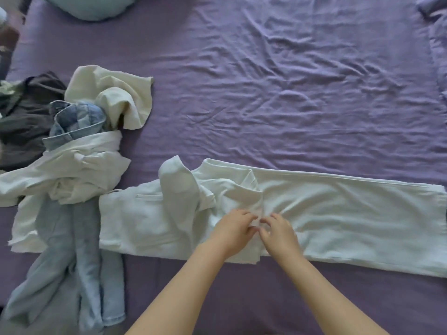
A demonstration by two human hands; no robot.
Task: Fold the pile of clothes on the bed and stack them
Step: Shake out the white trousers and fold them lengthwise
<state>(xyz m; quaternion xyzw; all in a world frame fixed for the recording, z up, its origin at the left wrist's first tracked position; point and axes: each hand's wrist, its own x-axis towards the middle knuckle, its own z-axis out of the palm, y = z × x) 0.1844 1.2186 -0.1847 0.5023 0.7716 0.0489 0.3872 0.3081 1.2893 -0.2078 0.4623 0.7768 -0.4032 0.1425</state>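
We see a big bed (302, 81) with a wrinkled purple sheet, and it gives us lots of flat room to fold on. Across the near side lies a long pair of white pants (338, 213), spread out flat from left to right, so it is ready to be folded. One part of the pants is bunched up and flopped over near the middle. On the left sits the pile of clothes (72, 146), all messy and waiting for its turn. In it we can pick out a cream cloth (116, 93) on top, some blue jeans (72, 250) hanging down toward us, and a dark gray thing (26, 122) at the far edge. A pale blue pillow (92, 6) peeks in at the top. Our left hand (232, 230) and our right hand (278, 233) are close together in the middle of the pants, and the fingertips of both seem to pinch a little fold of white cloth, maybe to smooth it or lift it. The fingers hide the spot, so we cannot tell just what they hold. The right end of the pants is cut off by the edge of the view. We see no folded stack yet.
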